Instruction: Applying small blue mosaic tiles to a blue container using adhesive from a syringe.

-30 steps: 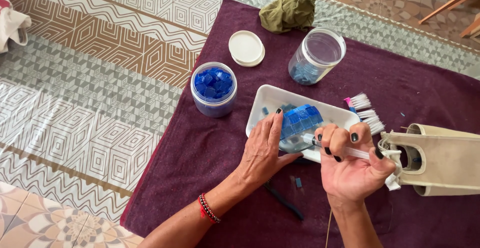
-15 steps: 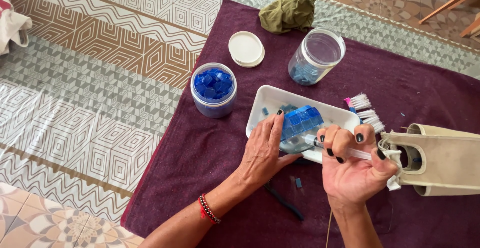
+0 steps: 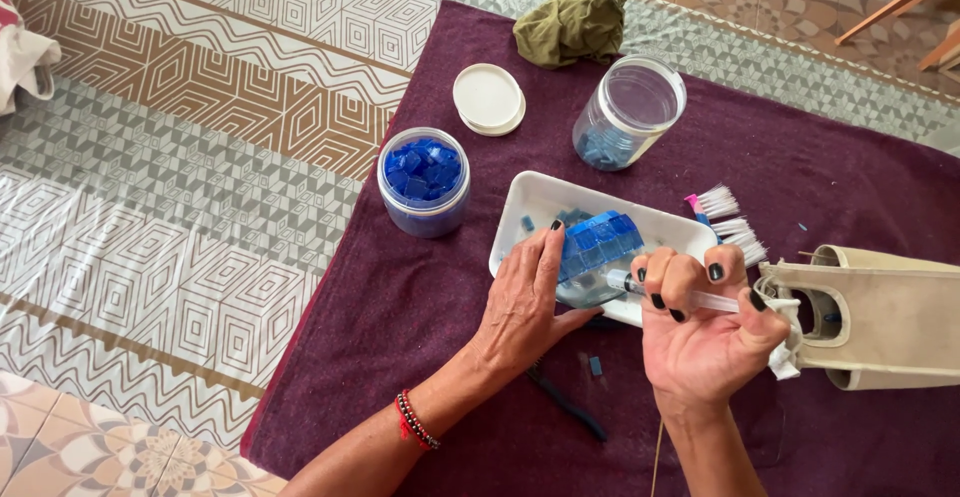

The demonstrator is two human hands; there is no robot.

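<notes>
The maroon cloth [image 3: 760, 167] looks matt and slightly napped. On it stand a clear glossy plastic jar [image 3: 630, 112] and a white smooth plastic tray [image 3: 530, 207]. The small blue tiles [image 3: 598, 242] shine like glass. The syringe [image 3: 680, 297] is clear plastic; the olive rag [image 3: 575, 22], upper middle, is crumpled cloth.

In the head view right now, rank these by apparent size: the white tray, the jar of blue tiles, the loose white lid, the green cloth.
1. White tray, though hands cover part of it.
2. Green cloth and jar of blue tiles: too alike to rank.
3. Loose white lid, smallest.
</notes>
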